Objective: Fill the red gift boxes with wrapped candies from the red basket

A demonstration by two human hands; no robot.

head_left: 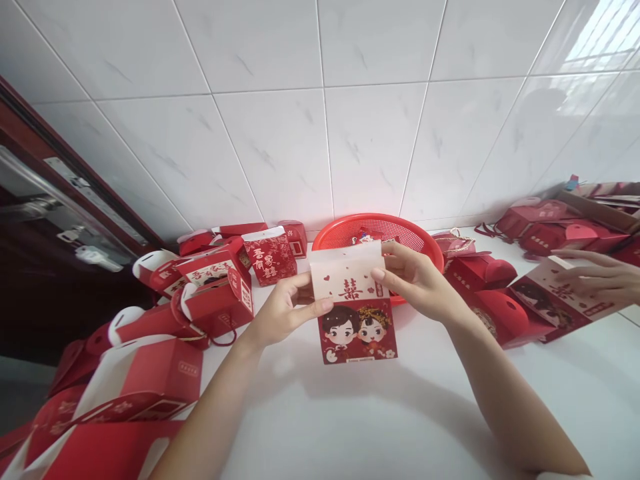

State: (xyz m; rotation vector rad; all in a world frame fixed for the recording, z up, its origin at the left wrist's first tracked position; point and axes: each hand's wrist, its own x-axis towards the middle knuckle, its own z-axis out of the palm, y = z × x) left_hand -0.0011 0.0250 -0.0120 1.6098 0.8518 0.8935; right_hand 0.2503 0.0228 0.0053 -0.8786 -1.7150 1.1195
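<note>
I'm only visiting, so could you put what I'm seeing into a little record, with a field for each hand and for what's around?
Left hand: the person's left hand grips the left edge of a red-and-cream packet
Right hand: the right hand holds its right side
Packet front: two cartoon figures below red lettering
Behind: red basket
Left side: cluster of red boxes
Far right: another person's hand at a similar packet
Surface: white tabletop
Backdrop: tiled wall

Left hand (281, 313), right hand (419, 279) — thumbs (319, 307) inward.
</note>
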